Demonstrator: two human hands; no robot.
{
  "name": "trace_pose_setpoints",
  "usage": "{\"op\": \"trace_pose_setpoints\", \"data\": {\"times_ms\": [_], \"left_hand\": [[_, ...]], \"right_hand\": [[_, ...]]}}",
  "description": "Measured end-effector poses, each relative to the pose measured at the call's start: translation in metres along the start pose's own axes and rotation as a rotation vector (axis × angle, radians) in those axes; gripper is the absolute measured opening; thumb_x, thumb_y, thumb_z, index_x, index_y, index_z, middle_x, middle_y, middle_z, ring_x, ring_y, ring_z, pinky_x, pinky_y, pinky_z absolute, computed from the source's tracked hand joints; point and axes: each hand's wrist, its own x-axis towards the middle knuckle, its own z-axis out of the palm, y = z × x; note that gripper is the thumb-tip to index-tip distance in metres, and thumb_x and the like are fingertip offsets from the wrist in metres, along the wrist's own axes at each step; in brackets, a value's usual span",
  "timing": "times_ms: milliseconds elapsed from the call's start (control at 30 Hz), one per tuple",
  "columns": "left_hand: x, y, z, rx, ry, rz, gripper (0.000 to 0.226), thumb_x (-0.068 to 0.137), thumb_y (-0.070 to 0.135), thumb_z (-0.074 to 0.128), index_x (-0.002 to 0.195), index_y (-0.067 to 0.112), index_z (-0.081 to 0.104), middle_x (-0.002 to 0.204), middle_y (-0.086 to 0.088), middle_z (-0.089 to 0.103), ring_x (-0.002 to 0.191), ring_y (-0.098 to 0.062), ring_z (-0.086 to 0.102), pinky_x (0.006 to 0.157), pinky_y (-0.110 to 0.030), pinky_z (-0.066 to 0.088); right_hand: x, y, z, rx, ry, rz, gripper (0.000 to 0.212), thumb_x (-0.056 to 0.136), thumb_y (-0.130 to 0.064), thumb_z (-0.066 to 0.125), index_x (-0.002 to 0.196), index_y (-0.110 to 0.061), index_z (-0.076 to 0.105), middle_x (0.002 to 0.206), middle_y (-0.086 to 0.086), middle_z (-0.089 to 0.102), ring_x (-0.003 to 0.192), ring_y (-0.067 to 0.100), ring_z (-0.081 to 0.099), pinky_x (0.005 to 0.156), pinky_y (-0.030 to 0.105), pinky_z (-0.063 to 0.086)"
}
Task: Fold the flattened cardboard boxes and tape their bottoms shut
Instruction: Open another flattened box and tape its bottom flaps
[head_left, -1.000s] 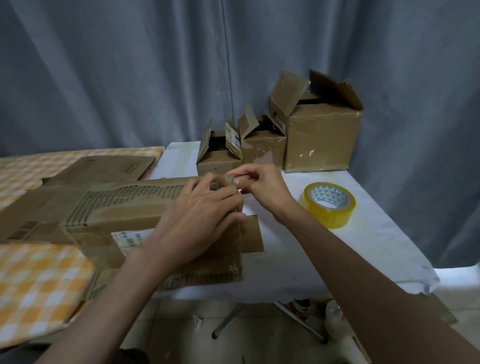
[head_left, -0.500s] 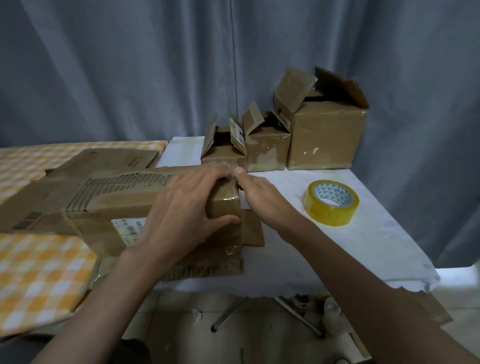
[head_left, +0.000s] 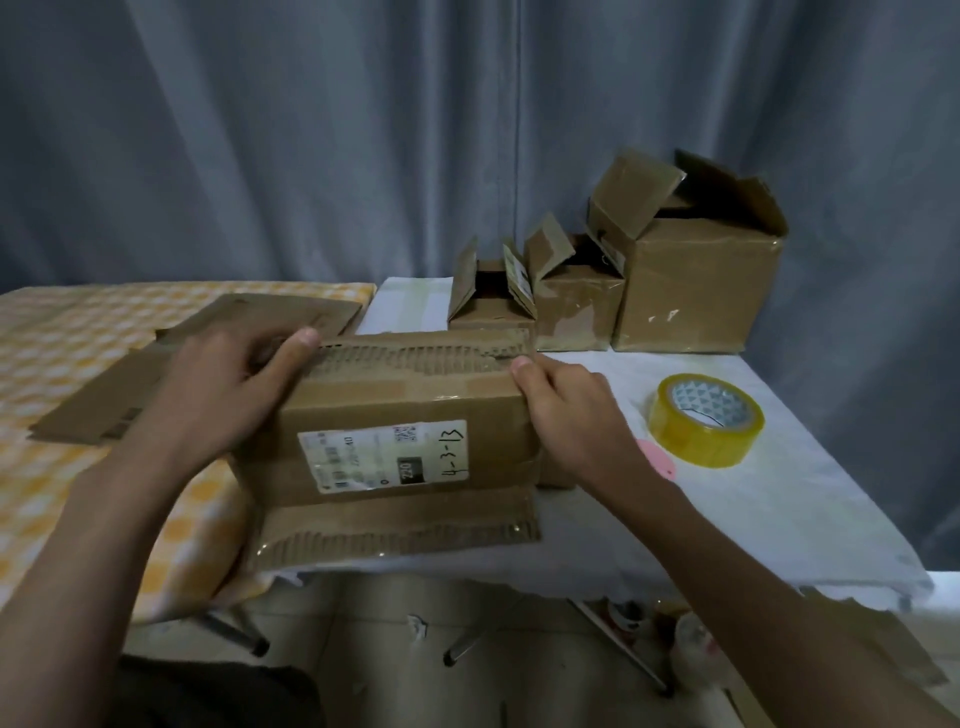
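Since the earlier frames the flat sheet under the hands had been opened into a standing shape: the cardboard box (head_left: 395, 431) now stood as a squared tube at the centre of the frame, its labelled side facing the camera, where a second ago it lay flat with both hands meeting over its right end. That reads as the folding step well under way for this box, with the taping of its bottom not yet done.

The left hand (head_left: 223, 395) was at the box's left end, thumb lying along the ragged top edge and fingers curled round the far side, so it gripped the box. The right hand (head_left: 566, 415) was at the right end, thumb tip on the upper corner and fingers wrapped round the side wall, holding it too. A torn flap lay flat below the label, at the near tabletop (head_left: 779, 519) edge.

The tape roll (head_left: 706, 418) sat untouched at the right of the frame, apart from the right hand. Three folded boxes (head_left: 691, 291) stood at the upper right, flaps open. More flattened cardboard (head_left: 156, 374) lay at the left on a checked cloth.
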Motion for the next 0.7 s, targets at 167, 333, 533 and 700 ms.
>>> {"op": "trace_pose_setpoints", "data": {"times_ms": [167, 333, 533, 700], "left_hand": [[-0.003, 0.007, -0.002, -0.174, -0.024, 0.017, 0.046, 0.082, 0.067, 0.05, 0.104, 0.035, 0.073, 0.103, 0.019, 0.07, 0.093, 0.002, 0.06, 0.08, -0.027, 0.046], [-0.01, 0.02, 0.005, -0.357, -0.219, 0.134, 0.058, 0.068, 0.081, 0.062, 0.111, 0.044, 0.073, 0.123, 0.026, 0.064, 0.12, -0.002, 0.055, 0.096, -0.033, 0.044], [-0.016, 0.032, 0.005, -0.538, -0.38, 0.214, 0.068, 0.054, 0.068, 0.08, 0.116, 0.04, 0.072, 0.13, 0.015, 0.061, 0.116, -0.015, 0.057, 0.084, -0.029, 0.045], [-0.023, 0.045, 0.016, -0.582, -0.391, 0.303, 0.068, 0.055, 0.052, 0.089, 0.119, 0.04, 0.071, 0.119, 0.009, 0.057, 0.107, -0.018, 0.053, 0.079, -0.025, 0.045]], "right_hand": [[0.024, 0.004, -0.014, 0.108, 0.131, 0.076, 0.033, 0.101, -0.039, 0.046, 0.08, -0.024, 0.067, 0.097, 0.007, 0.067, 0.095, 0.027, 0.059, 0.085, 0.037, 0.045], [0.049, 0.016, -0.015, 0.144, 0.269, 0.153, 0.031, 0.096, -0.045, 0.049, 0.108, -0.029, 0.072, 0.126, 0.007, 0.056, 0.108, 0.019, 0.051, 0.102, 0.04, 0.042], [0.051, 0.007, -0.002, 0.285, 0.34, 0.128, 0.034, 0.088, -0.048, 0.057, 0.114, -0.027, 0.053, 0.116, 0.008, 0.057, 0.104, 0.023, 0.059, 0.098, 0.051, 0.048], [0.042, 0.0, 0.01, 0.382, 0.217, 0.082, 0.039, 0.094, -0.034, 0.063, 0.129, -0.025, 0.047, 0.12, -0.008, 0.055, 0.115, 0.014, 0.055, 0.102, 0.033, 0.044]]}}
